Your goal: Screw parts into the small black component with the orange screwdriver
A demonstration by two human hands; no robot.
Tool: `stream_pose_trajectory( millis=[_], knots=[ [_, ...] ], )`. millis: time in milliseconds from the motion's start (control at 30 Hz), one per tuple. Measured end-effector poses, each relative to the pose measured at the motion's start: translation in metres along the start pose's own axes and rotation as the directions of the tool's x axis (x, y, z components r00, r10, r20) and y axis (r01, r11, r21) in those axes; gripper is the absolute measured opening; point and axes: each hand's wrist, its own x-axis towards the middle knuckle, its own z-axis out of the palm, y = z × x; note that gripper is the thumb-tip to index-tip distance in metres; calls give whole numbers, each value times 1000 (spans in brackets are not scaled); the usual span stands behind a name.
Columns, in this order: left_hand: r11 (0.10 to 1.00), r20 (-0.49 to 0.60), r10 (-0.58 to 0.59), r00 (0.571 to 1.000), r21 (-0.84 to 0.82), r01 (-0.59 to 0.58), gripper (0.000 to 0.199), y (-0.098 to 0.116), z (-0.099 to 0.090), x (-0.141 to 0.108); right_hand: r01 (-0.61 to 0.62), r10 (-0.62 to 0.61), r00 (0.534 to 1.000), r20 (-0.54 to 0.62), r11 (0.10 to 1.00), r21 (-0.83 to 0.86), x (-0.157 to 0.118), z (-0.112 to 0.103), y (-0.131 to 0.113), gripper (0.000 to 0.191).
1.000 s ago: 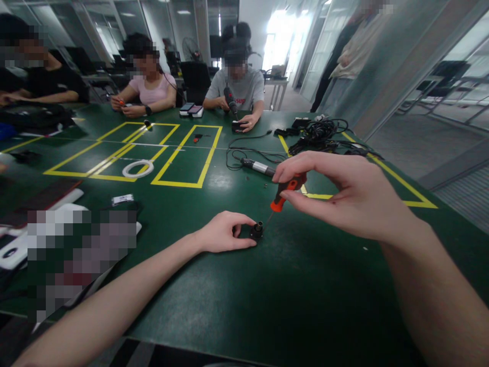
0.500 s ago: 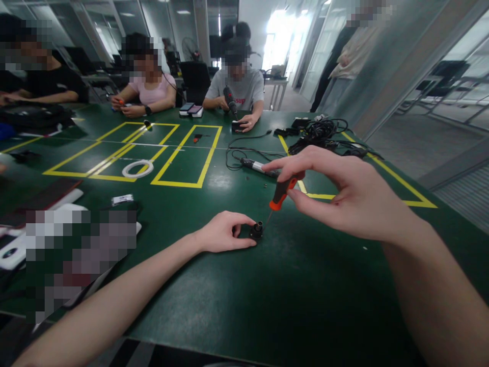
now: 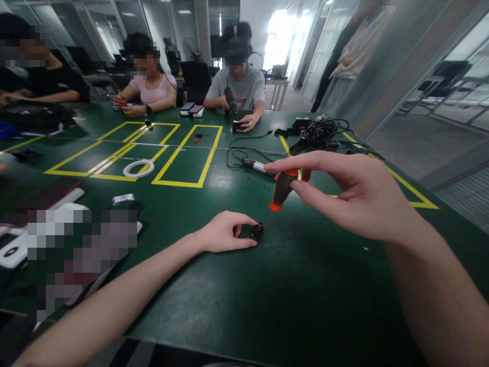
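My left hand (image 3: 229,232) rests on the green table (image 3: 214,300), thumb and forefinger closed on a small black round part (image 3: 257,232) with a short upright tube on top. My right hand (image 3: 344,193) pinches the handle of a red and black screwdriver (image 3: 283,189) between thumb and fingers, the forefinger stretched along its top. The screwdriver leans, its thin shaft pointing down to the right side of the black part. Whether the tip touches the part is too small to tell.
Behind the screwdriver lies a black and silver pen-like tool (image 3: 255,165) with a cord. Black cables (image 3: 319,135) are heaped at the back right. A white ring (image 3: 138,168) and white devices (image 3: 57,219) lie left. A person (image 3: 237,86) across the table holds a power driver.
The screwdriver handle has turned between my right fingers, and that hand has shifted slightly right. My left hand and the black part have stayed nearly in place.
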Motion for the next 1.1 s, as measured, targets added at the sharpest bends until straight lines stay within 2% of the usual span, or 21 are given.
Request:
stream_pose_trajectory(
  millis=[233, 367, 667, 800, 967, 1100],
  knots=[
    [1000, -9, 6, 1000, -4, -6, 36, 0, 1, -1, 30, -28, 998, -50, 999, 31, 0, 1, 3, 30],
    [1000, -12, 7, 1000, -10, -7, 36, -1, 1, -1, 70, -70, 995, -68, 998, -5, 0, -1, 2, 28],
    [1000, -14, 13, 1000, -9, -13, 37, -3, 2, -1, 54, -46, 993, -113, 996, 70, -1, 2, 2, 27],
    [1000, -12, 10, 1000, -14, -10, 38, -3, 2, -1, 21, -19, 991, -129, 1000, 13, -2, 2, 0, 28],
    [1000, -21, 7, 1000, -11, -7, 37, -2, 2, -1, 101, -106, 987, -120, 994, -40, 0, 2, -1, 23],
    [1000, -15, 6, 1000, -3, -6, 37, -2, 2, -1, 63, -71, 988, -139, 996, -63, 1, 3, 2, 22]
  ],
)
